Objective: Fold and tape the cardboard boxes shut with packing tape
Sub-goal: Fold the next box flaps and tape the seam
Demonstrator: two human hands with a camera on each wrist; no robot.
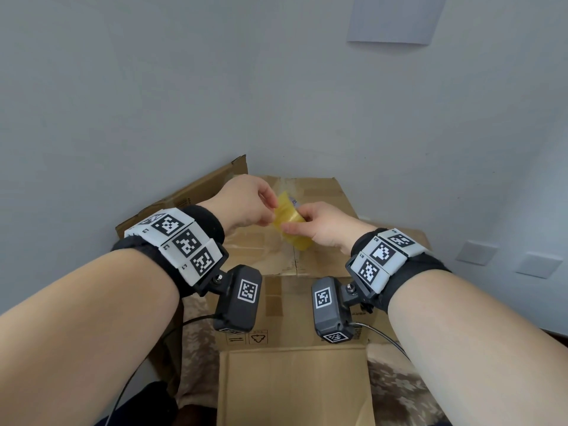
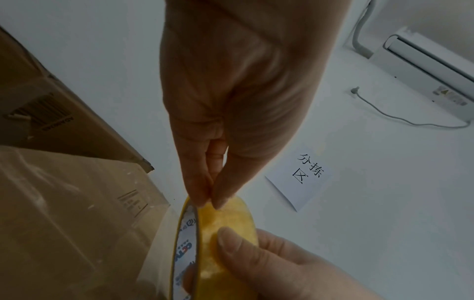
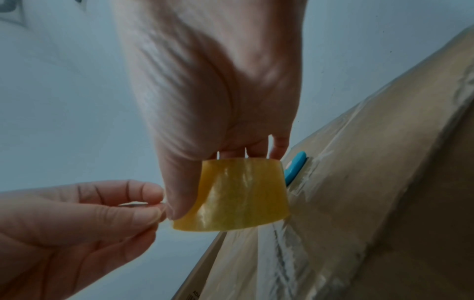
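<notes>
Tape roll: the yellowish tape roll [image 1: 291, 224] is held in the air over the middle of the cardboard box [image 1: 322, 250], clear of the top flaps.
Right hand: the right hand [image 1: 319, 229] wraps the roll, thumb across the outer face and fingers behind it.
Left hand: the left hand [image 1: 249, 204] pinches at the roll's left edge with thumb and fingertips pressed together; from the wrist views it looks to be gripping the free tape end, though the film itself is too thin to make out.
Box: its top flaps lie folded down, with old clear tape [image 3: 302, 255] shining along the seam; no new strip is visible yet.
Risk, lost end: a shallow pinch could let the end snap back onto the roll, and it would need picking loose again.
Risk, splitting: pulling at an angle may tear the film into a narrow strip.
Risk, sticking: a slack length could fold onto itself or onto the fingers.
Risk, seam: the flaps are not held down, so the strip might land off the seam or over a gap.
Blue tool: a blue tool [image 3: 295, 170] lies on the box top just beyond the roll; a long strip could catch on it.
Other boxes: a flattened carton [image 1: 190, 192] leans at far left, and another box [image 1: 292, 385] sits nearest.
</notes>
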